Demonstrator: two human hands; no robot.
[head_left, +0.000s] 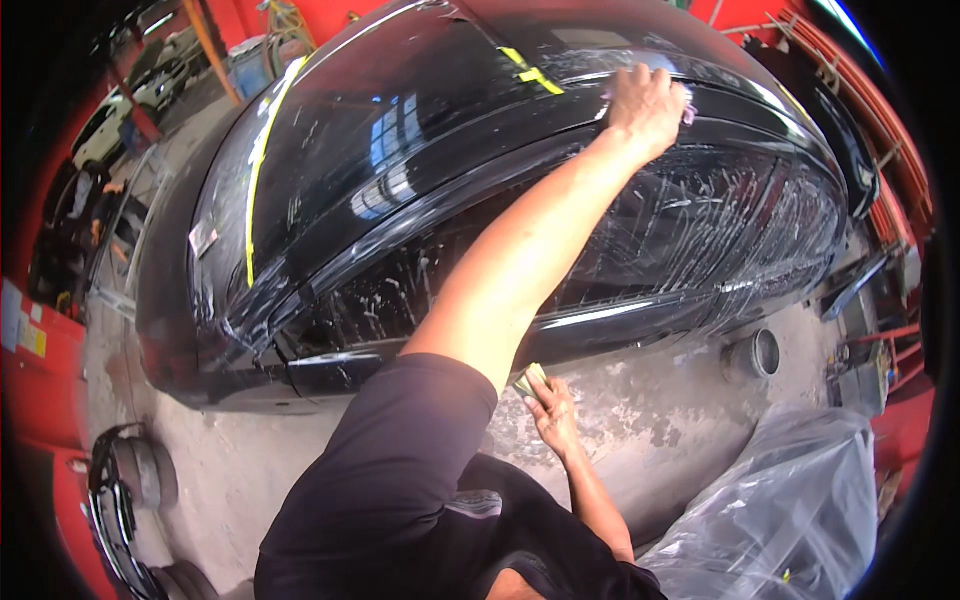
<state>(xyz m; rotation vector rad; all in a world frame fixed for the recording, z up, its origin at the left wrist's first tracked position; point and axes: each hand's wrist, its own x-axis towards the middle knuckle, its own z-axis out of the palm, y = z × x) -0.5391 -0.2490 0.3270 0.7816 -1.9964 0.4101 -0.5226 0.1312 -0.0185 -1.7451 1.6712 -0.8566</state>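
A black car (440, 140) with whitish wet streaks over its roof edge and side windows fills the upper part of the head view. My left arm stretches across it. My left hand (645, 110) is closed and pressed against the roof edge above the side windows, with a small pinkish-purple piece (689, 105) showing at its side; whether this is cloth or something else I cannot make out. Lower down, beside the car door, my right hand (555, 415) grips a folded yellow-green pad (531, 379), held away from the car.
Yellow tape strips (262, 170) stick to the windshield edge and roof. A metal bucket (753, 354) stands on the concrete floor beside the car. Clear plastic sheeting (790, 500) lies at lower right. Black car parts (112, 500) and round items are at lower left. Red racks line the right.
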